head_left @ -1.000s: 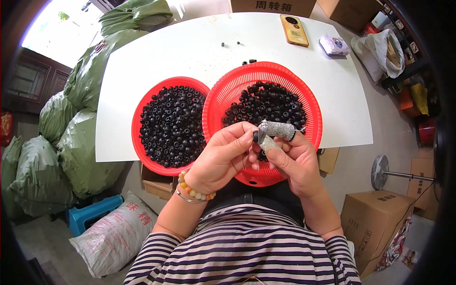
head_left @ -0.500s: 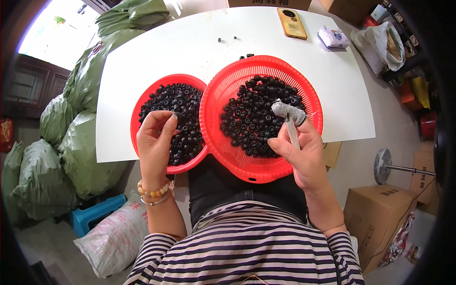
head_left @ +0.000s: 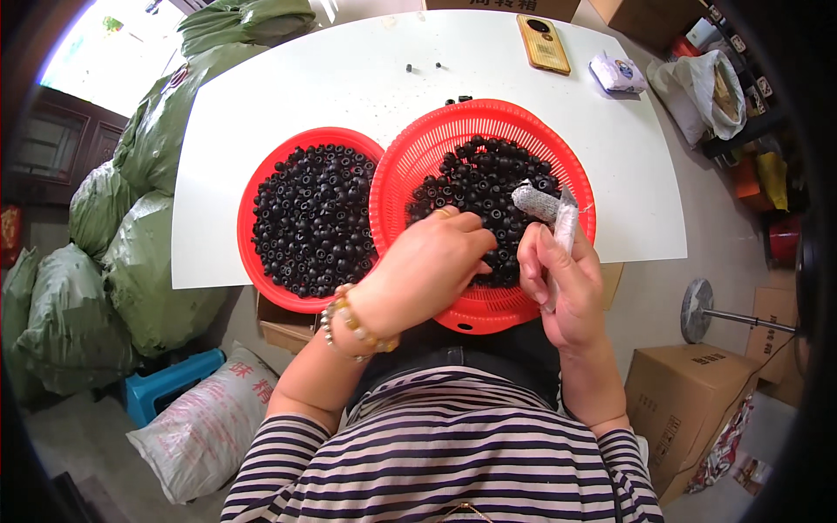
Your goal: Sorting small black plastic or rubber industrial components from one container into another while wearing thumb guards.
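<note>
My left hand (head_left: 427, 272) reaches across the near left side of the red slotted basket (head_left: 568, 148), just over its heap of small round black plastic parts (head_left: 475, 179). Its fingers curl downward, and whatever they pinch is hidden. In my right hand (head_left: 571, 292), at the basket's right side, is a slim blade-like tool (head_left: 565, 228) wrapped in white, held upright with the fingers closed round it. A grey cloth finger cover (head_left: 536, 202) sits on that hand's index finger. To the left stands a red basin (head_left: 251, 235) filled with similar black parts (head_left: 314, 218).
Both containers rest at the near edge of a white table (head_left: 288, 96). A yellow-cased phone (head_left: 544, 45), a tissue pack (head_left: 617, 73) and a few loose black bits (head_left: 410, 67) lie farther back. Green sacks (head_left: 157, 270) stand left; a cardboard box (head_left: 689, 401) is at right.
My left hand has moved right, from above the basin to over the slotted basket. My right hand has turned, and the tool now stands more upright, farther right.
</note>
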A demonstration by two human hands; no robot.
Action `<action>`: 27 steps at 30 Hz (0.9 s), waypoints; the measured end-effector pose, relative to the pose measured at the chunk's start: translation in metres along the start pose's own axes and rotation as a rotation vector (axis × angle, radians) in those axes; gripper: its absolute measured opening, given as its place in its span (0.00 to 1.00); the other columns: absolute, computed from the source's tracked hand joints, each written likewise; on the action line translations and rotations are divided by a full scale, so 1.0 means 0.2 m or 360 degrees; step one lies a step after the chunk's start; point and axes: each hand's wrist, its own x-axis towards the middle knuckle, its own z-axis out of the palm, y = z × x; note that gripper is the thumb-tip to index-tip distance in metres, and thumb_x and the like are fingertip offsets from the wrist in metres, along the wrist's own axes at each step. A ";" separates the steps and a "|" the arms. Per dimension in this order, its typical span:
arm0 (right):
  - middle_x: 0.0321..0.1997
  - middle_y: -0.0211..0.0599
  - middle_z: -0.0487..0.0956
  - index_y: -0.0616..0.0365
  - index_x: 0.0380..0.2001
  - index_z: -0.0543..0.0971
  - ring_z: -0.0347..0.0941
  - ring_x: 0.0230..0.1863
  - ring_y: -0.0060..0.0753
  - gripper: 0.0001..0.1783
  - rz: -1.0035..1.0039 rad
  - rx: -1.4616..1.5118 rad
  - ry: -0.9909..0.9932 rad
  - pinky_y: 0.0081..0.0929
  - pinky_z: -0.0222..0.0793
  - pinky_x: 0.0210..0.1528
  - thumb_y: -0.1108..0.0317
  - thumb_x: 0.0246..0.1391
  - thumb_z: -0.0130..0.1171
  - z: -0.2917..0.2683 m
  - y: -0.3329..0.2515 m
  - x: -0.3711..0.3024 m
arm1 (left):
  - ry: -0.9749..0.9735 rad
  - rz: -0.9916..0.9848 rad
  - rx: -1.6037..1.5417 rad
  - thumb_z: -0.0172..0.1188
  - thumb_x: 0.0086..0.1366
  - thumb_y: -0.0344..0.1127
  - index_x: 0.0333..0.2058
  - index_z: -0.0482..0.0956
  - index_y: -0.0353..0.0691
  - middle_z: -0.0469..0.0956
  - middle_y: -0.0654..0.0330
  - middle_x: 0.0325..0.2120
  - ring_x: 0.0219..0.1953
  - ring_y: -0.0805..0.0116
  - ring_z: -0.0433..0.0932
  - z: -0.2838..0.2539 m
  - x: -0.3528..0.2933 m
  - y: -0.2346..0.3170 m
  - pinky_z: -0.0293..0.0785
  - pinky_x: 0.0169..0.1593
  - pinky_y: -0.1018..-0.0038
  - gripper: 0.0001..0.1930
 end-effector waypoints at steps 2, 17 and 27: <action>0.20 0.29 0.64 0.61 0.35 0.66 0.52 0.14 0.12 0.09 -0.0024 -0.0028 0.0023 0.09 0.48 0.14 0.67 0.57 0.41 0.01 -0.01 0.00 | -0.0170 -0.0115 0.0055 0.57 0.46 0.28 0.28 0.72 0.35 0.70 0.55 0.25 0.32 0.55 0.71 0.05 0.03 0.02 0.68 0.36 0.66 0.08; 0.21 0.28 0.69 0.57 0.30 0.67 0.57 0.15 0.12 0.09 0.0104 -0.0035 0.0000 0.08 0.49 0.15 0.62 0.56 0.46 -0.04 0.01 0.01 | -0.0275 -0.0082 0.0082 0.51 0.48 0.25 0.31 0.72 0.36 0.72 0.52 0.24 0.27 0.56 0.74 0.11 0.05 -0.01 0.71 0.31 0.67 0.09; 0.20 0.27 0.68 0.56 0.28 0.67 0.54 0.15 0.11 0.10 0.0075 0.0018 0.0004 0.08 0.47 0.15 0.61 0.56 0.45 -0.04 -0.01 0.00 | 0.0219 -0.0199 -0.0704 0.54 0.50 0.22 0.36 0.71 0.33 0.74 0.53 0.28 0.30 0.63 0.75 0.00 0.06 0.04 0.71 0.35 0.75 0.12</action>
